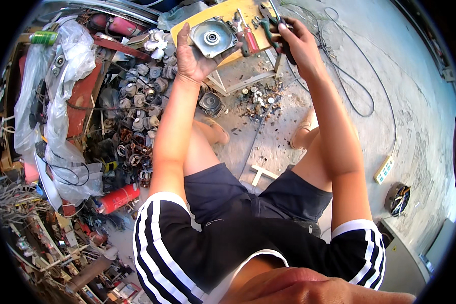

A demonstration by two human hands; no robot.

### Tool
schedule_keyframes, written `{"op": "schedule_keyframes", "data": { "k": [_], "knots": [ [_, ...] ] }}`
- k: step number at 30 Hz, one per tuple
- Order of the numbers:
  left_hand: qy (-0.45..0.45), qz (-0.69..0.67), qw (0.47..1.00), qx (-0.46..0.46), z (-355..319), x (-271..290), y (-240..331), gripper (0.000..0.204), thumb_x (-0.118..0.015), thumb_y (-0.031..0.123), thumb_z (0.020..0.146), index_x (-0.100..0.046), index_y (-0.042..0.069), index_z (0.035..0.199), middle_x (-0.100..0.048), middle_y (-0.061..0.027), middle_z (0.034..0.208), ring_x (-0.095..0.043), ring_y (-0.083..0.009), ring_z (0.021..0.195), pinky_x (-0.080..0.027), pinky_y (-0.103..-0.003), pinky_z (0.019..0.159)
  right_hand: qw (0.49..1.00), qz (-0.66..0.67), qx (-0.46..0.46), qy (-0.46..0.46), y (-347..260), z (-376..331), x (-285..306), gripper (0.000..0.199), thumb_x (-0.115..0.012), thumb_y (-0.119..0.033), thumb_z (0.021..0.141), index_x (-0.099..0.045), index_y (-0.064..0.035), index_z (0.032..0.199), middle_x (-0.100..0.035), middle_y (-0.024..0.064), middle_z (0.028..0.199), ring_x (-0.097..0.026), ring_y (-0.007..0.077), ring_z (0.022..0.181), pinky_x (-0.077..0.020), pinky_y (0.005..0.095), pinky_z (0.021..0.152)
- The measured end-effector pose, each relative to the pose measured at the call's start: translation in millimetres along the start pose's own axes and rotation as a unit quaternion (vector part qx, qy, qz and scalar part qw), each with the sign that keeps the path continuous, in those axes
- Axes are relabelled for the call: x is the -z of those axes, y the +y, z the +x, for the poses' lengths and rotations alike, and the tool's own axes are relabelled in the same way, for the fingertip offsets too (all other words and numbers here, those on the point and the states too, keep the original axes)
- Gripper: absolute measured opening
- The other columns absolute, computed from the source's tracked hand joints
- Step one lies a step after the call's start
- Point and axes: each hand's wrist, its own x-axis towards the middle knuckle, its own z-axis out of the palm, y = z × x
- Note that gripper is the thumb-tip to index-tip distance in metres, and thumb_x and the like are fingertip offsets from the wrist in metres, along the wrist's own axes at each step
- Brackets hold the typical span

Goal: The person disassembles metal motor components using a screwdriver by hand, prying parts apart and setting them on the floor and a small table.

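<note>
We are cupping the plate point(213, 37) face-up in our left hand point(193, 55); our right hand point(298, 43) is pinching pliers point(278, 31) just right, jaws pointing toward it.

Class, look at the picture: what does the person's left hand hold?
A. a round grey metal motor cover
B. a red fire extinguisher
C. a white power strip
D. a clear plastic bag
A: the left hand grips a round grey metal motor cover above the yellow board, while the right hand holds dark-handled pliers.

Green-labelled bottle point(44, 37), upper left
</note>
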Motion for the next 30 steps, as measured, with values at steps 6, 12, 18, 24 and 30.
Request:
{"op": "schedule_keyframes", "data": {
  "k": [6, 12, 18, 24, 30],
  "knots": [
    [-0.008, -0.172, 0.983, -0.063, -4, 44, 17, 0.097, -0.062, 0.07, 0.078, -0.04, -0.001, 0.14, -0.045, -0.0264, 0.139, -0.041, -0.0494, 0.128, -0.03, -0.065, 0.11, 0.975, -0.113, 0.039, -0.189, -13, -46, -27, 0.053, -0.058, -0.015, 0.095, -0.042, -0.0113, 0.145, -0.064, 0.0067, 0.115, -0.063, 0.0117, 0.088, -0.0498, 0.0241, 0.07],
    [0.057, -0.029, 0.99, -0.123, -4, 44, 28, 0.088, -0.056, 0.071, 0.081, -0.047, 0.0, 0.133, -0.054, -0.0245, 0.13, -0.049, -0.0485, 0.123, -0.041, -0.063, 0.102, 0.955, -0.24, 0.023, -0.175, 3, -55, -45, 0.046, -0.058, -0.009, 0.095, -0.05, -0.0099, 0.14, -0.066, 0.003, 0.106, -0.053, 0.0069, 0.076, -0.0481, 0.0231, 0.071],
    [0.079, -0.01, 0.988, -0.129, -1, 36, 30, 0.09, -0.053, 0.072, 0.083, -0.043, -0.002, 0.134, -0.055, -0.0258, 0.125, -0.056, -0.0466, 0.116, -0.048, -0.062, 0.096, 0.954, -0.25, 0.023, -0.167, 3, -49, -53, 0.042, -0.062, -0.013, 0.093, -0.055, -0.0078, 0.134, -0.068, 0.0073, 0.095, -0.061, 0.012, 0.078, -0.0509, 0.0288, 0.074],
    [0.11, 0.062, 0.983, -0.134, -2, 29, 33, 0.093, -0.05, 0.074, 0.084, -0.045, -0.004, 0.133, -0.058, -0.0241, 0.124, -0.059, -0.0411, 0.114, -0.051, -0.058, 0.095, 0.961, -0.156, -0.077, -0.215, 5, -44, -57, 0.041, -0.056, -0.017, 0.099, -0.051, -0.0098, 0.139, -0.067, 0.0028, 0.095, -0.056, 0.0051, 0.074, -0.045, 0.0193, 0.06],
    [0.088, -0.008, 0.989, -0.117, -4, 36, 39, 0.084, -0.052, 0.07, 0.085, -0.049, -0.001, 0.132, -0.056, -0.0245, 0.128, -0.051, -0.0481, 0.122, -0.039, -0.061, 0.106, 0.959, -0.012, -0.172, -0.226, 9, -41, -59, 0.041, -0.05, -0.021, 0.102, -0.048, -0.0066, 0.14, -0.068, 0.0042, 0.093, -0.059, 0.005, 0.073, -0.0437, 0.0176, 0.055]
  ]
}}
